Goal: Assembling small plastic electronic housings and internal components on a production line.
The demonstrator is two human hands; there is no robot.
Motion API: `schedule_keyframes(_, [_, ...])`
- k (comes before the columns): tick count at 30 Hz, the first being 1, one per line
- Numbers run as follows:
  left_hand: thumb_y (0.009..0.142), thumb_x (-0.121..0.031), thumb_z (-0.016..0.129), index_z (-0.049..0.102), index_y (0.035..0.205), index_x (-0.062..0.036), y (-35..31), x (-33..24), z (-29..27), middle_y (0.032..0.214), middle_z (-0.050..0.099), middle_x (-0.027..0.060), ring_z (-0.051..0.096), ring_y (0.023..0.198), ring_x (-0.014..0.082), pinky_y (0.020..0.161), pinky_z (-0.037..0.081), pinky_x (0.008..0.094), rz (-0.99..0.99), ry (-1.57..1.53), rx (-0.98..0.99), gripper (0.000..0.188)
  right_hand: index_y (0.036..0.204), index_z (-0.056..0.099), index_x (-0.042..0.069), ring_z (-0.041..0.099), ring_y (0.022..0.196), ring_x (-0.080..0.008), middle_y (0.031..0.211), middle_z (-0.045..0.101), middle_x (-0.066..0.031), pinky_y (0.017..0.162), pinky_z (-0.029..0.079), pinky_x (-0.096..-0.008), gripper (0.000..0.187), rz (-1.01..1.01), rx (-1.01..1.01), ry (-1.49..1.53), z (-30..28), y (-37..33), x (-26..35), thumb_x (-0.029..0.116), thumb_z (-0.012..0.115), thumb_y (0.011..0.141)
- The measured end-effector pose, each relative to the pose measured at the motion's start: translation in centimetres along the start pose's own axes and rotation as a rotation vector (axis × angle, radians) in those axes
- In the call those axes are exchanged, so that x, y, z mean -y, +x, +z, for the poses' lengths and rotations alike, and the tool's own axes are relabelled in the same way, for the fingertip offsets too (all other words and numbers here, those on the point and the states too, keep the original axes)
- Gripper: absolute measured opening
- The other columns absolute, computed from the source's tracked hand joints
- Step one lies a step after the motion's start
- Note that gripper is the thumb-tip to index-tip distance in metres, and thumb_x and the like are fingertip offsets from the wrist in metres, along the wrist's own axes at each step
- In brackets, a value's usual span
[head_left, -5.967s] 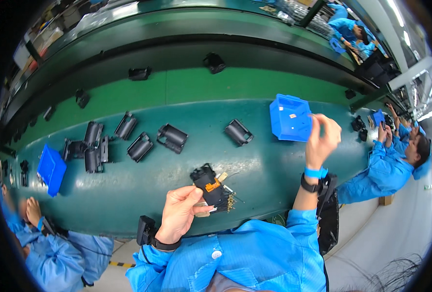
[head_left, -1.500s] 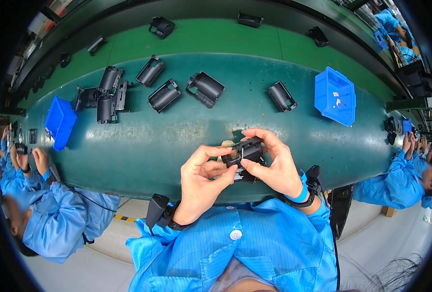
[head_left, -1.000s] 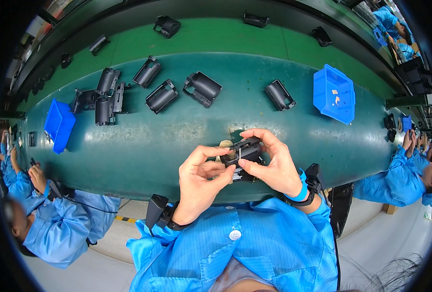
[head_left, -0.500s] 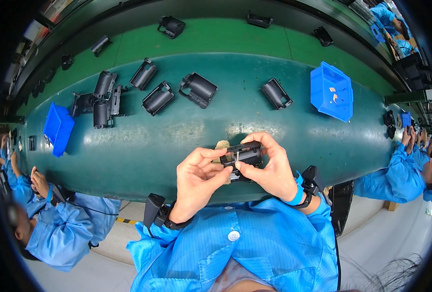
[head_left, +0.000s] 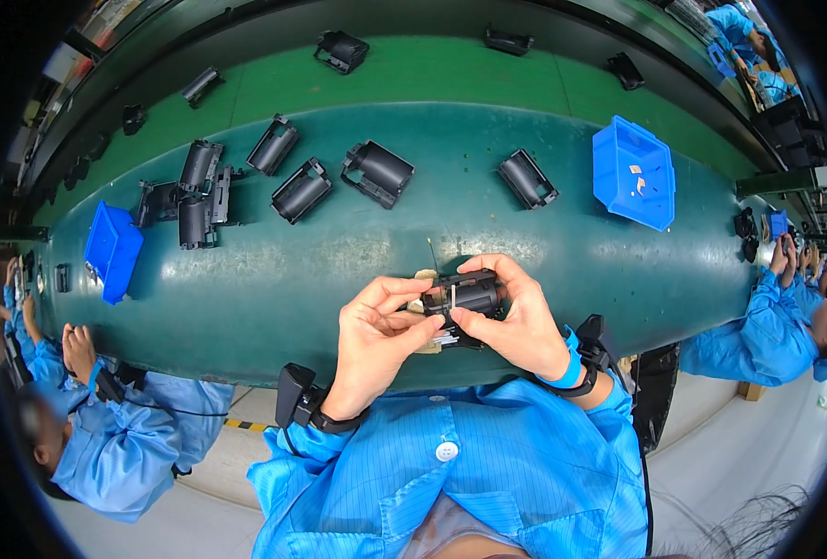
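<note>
left hand (head_left: 376, 331) pinches one end of a black plastic housing (head_left: 479, 298), right hand (head_left: 518, 321) the other, over the green bench (head_left: 246, 312).

Head view: left of two side-by-side fisheyes, worn on person's head. Looks down and forward; upright, unmirrored. Wearer's blue jacket (head_left: 446, 419) close, along lower edge; worktop (head_left: 264, 307) near, spanning middle; green strip (head_left: 432, 74) farther off, toward top. Field very wide: worktop edges bow, left co-worker (head_left: 134, 447) and right co-worker (head_left: 744, 331) show near margins.
</note>
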State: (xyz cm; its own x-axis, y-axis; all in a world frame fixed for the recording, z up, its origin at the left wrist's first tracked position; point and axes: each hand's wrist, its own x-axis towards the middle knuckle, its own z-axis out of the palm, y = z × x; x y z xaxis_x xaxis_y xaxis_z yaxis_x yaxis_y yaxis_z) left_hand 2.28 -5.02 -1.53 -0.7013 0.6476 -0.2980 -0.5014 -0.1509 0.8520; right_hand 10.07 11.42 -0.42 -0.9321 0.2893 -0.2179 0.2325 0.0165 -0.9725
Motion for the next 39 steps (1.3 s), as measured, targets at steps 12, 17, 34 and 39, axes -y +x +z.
schedule_keyframes(12, [0.077, 0.015, 0.063, 0.053, 0.107, 0.0046, 0.2, 0.1, 0.1, 0.114, 0.060, 0.0223, 0.067, 0.087, 0.0220, 0.076, 0.059, 0.0331, -0.053, 0.003, 0.036, 0.033, 0.110, 0.052, -0.002, 0.060, 0.085, -0.0084, 0.096, 0.063, -0.0056, 0.071, 0.052, -0.0242, 0.034, 0.095, 0.116, 0.191, -1.3, 0.3, -0.3, 0.004, 0.067, 0.080])
schedule_keyframes(17, [0.077, 0.014, 0.063, 0.054, 0.108, 0.0044, 0.2, -0.2, 0.3, 0.115, 0.060, 0.0219, 0.068, 0.086, 0.0232, 0.076, 0.059, 0.0341, -0.064, -0.030, 0.017, 0.034, 0.114, 0.050, -0.002, 0.059, 0.090, -0.0087, 0.100, 0.062, -0.0059, 0.075, 0.051, -0.0241, 0.036, 0.028, 0.114, 0.098, -1.0, -0.2, -0.1, 0.001, 0.065, 0.082])
schedule_keyframes(34, [0.084, 0.000, 0.063, 0.055, 0.111, 0.0018, 0.3, 0.0, 0.7, 0.108, 0.062, 0.0152, 0.065, 0.079, 0.0161, 0.067, 0.060, 0.0292, -0.084, -0.047, -0.117, 0.028, 0.116, 0.049, -0.001, 0.058, 0.087, -0.0068, 0.101, 0.061, -0.0055, 0.074, 0.050, -0.0228, 0.028, 0.065, 0.118, 0.202, -0.5, -0.1, -1.2, 0.006, 0.057, 0.090])
schedule_keyframes(39, [0.084, 0.000, 0.064, 0.055, 0.114, 0.0024, 0.2, -0.2, 0.8, 0.109, 0.062, 0.0160, 0.065, 0.080, 0.0163, 0.068, 0.060, 0.0289, -0.076, -0.072, -0.104, 0.032, 0.118, 0.049, -0.001, 0.059, 0.087, -0.0076, 0.100, 0.061, -0.0060, 0.075, 0.051, -0.0240, 0.029, 0.125, 0.148, 0.298, -0.9, 0.4, -0.8, 0.007, 0.057, 0.091])
